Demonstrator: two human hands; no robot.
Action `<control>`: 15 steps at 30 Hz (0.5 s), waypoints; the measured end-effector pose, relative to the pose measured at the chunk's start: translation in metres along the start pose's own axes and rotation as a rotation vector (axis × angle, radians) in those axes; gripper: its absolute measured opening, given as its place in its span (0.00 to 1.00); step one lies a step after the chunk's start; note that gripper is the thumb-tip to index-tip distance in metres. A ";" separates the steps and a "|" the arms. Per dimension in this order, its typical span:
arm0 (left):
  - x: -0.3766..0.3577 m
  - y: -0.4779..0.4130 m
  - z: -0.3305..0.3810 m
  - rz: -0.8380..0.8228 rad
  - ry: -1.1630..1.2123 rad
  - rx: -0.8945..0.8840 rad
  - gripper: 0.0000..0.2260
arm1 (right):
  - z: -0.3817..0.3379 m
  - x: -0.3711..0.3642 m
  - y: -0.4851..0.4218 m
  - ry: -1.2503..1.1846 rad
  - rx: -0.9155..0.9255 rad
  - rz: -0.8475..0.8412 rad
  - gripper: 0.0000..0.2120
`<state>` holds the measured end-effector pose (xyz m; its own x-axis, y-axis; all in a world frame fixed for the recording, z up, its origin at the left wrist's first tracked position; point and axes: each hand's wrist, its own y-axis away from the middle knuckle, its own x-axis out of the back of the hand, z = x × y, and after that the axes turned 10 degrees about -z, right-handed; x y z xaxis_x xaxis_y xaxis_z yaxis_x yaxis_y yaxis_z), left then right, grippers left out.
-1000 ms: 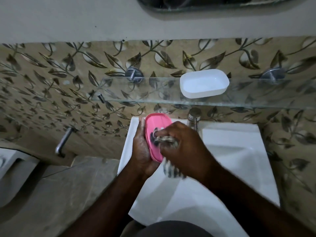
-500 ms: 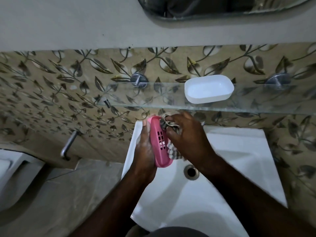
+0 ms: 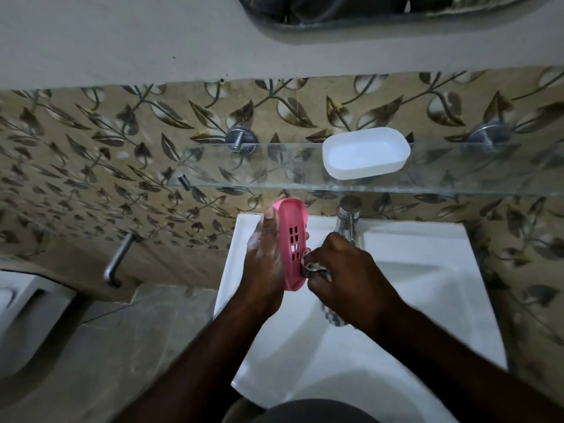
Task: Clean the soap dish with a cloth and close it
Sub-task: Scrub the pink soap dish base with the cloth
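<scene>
Two hands: left hand (image 3: 265, 261) grips pink tray (image 3: 293, 242); right hand (image 3: 351, 270), clutching cloth (image 3: 314, 268), has slid to its near end, so wiping continues, closing pending.

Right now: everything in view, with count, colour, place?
sink: 1, white, bottom centre
tap: 1, chrome, behind sink
glass shelf: 1, clear, above sink
shelf mounts: 2, chrome, behind shelf
mirror: 1, dark, top edge
wall bar: 1, chrome, left of sink
white dish half: 1, white, on glass shelf
soap dish tray: 1, pink, on edge over sink
cloth: 1, checked grey, at tray's lower end
left hand: 1, holds tray
right hand: 1, grips cloth
</scene>
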<state>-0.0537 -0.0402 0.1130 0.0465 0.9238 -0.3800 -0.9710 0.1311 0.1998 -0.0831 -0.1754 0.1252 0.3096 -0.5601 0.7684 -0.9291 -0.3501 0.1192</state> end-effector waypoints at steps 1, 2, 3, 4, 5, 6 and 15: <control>-0.001 -0.002 0.001 0.013 -0.012 0.000 0.24 | -0.004 -0.001 0.001 0.022 -0.006 -0.014 0.11; 0.000 -0.003 0.001 0.029 -0.015 0.005 0.24 | -0.007 -0.002 0.002 0.027 -0.007 -0.035 0.10; 0.002 -0.004 0.002 0.041 -0.007 0.014 0.25 | -0.009 -0.002 0.002 -0.006 -0.007 -0.044 0.08; 0.003 -0.004 0.003 0.044 0.015 0.032 0.27 | -0.007 -0.002 0.001 -0.102 -0.015 -0.046 0.07; 0.005 -0.005 0.004 0.042 0.037 0.053 0.30 | -0.005 0.000 0.001 -0.277 -0.046 -0.065 0.05; 0.007 -0.006 0.003 0.031 0.057 0.075 0.34 | -0.003 0.003 0.002 -0.516 -0.071 -0.107 0.05; -0.009 0.005 -0.004 -0.055 0.192 0.106 0.30 | -0.023 0.011 -0.026 -0.470 0.143 0.357 0.10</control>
<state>-0.0595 -0.0493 0.1139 0.0435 0.8303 -0.5556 -0.9378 0.2257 0.2639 -0.0600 -0.1546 0.1451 0.0702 -0.9217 0.3814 -0.9658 -0.1584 -0.2052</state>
